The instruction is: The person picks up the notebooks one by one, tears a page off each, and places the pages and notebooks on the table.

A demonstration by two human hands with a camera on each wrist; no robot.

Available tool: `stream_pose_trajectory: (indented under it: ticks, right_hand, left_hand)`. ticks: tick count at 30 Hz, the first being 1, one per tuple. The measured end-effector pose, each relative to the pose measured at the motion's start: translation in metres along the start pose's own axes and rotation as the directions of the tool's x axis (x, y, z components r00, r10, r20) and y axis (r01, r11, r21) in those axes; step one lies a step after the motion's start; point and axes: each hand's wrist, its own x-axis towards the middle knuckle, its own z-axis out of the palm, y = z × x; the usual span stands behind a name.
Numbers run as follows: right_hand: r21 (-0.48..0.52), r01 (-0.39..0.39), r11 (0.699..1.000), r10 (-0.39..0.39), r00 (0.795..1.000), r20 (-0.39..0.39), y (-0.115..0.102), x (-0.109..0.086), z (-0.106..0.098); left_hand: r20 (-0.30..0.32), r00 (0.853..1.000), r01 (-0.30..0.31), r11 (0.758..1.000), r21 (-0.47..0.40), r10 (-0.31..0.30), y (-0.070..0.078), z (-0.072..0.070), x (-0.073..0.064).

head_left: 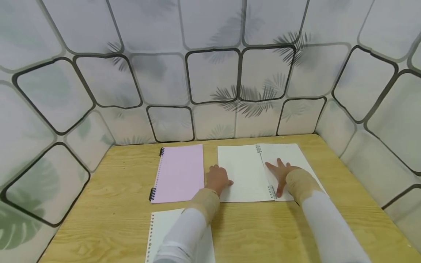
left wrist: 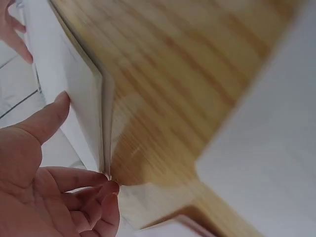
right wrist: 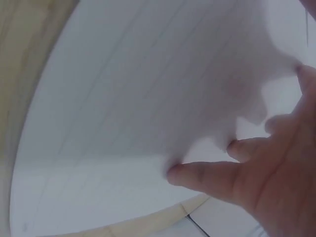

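A spiral notebook (head_left: 241,175) lies spread flat with its white pages showing and its wire binding down the middle. At its left edge is my left hand (head_left: 217,179). In the left wrist view the left thumb (left wrist: 52,116) lies on the page while the curled fingers (left wrist: 91,197) meet the notebook's edge. My right hand (head_left: 281,175) rests with spread fingers on the right-hand page, beside the binding. Close up in the right wrist view, its fingertips (right wrist: 177,174) press on a faintly lined page (right wrist: 98,113).
Left of the open notebook lies a pink notebook (head_left: 181,173) with black ring binding. Nearer, partly under my left forearm, is a white punched-hole pad (head_left: 164,226). The wooden table (head_left: 108,201) is bordered by patterned fabric walls (head_left: 213,73) at the back and sides.
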Motion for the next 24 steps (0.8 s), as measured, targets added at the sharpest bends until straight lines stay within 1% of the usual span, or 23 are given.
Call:
stream_pose_trajectory:
  ticks: [3, 5, 7, 11, 13, 15, 18, 20, 22, 24]
  right_hand:
    - [-0.003, 0.014, 1.000, -0.014, 1.000, 0.002, 0.001, -0.001, 0.000]
    - [-0.011, 0.021, 1.000, -0.021, 1.000, 0.002, 0.004, 0.002, 0.002]
    - [-0.006, 0.017, 1.000, -0.017, 1.000, 0.007, 0.007, 0.006, 0.003]
    - [-0.004, 0.005, 1.000, -0.005, 1.000, 0.029, 0.010, 0.012, 0.002]
    - [0.019, -0.007, 1.000, 0.006, 0.998, 0.066, 0.009, 0.013, 0.000]
    - [0.066, -0.009, 0.998, 0.004, 0.997, 0.081, 0.008, 0.013, -0.002]
    - [0.167, -0.022, 0.986, 0.018, 1.000, 0.025, 0.006, 0.010, 0.000]
    - [0.224, -0.014, 0.975, 0.022, 0.999, -0.033, 0.005, 0.009, 0.008]
    - [0.261, -0.016, 0.965, 0.041, 0.995, -0.092, 0.006, 0.010, 0.018]
    - [0.257, -0.023, 0.966, 0.055, 0.991, -0.118, 0.009, 0.016, 0.028]
  left_hand:
    - [0.000, 1.000, -0.014, 0.998, 0.053, 0.014, 0.002, -0.002, -0.001]
    - [0.002, 1.000, -0.019, 0.996, 0.087, 0.019, 0.004, -0.002, 0.000]
    - [0.001, 1.000, -0.022, 0.995, 0.100, 0.022, 0.005, -0.002, 0.001]
    - [-0.017, 1.000, -0.014, 0.997, 0.082, 0.016, 0.006, -0.001, 0.004]
    - [-0.016, 1.000, -0.010, 0.998, 0.061, 0.011, 0.005, -0.001, 0.005]
    - [-0.012, 1.000, -0.009, 0.999, 0.040, 0.009, 0.005, 0.001, 0.005]
    - [0.008, 1.000, -0.012, 1.000, 0.026, 0.012, 0.004, 0.003, 0.005]
    - [0.008, 1.000, -0.009, 1.000, 0.020, 0.009, 0.003, 0.003, 0.005]
    - [0.004, 1.000, -0.004, 1.000, 0.018, 0.004, 0.002, 0.002, 0.006]
    - [-0.005, 1.000, 0.000, 1.000, 0.011, 0.000, 0.001, 0.000, 0.007]
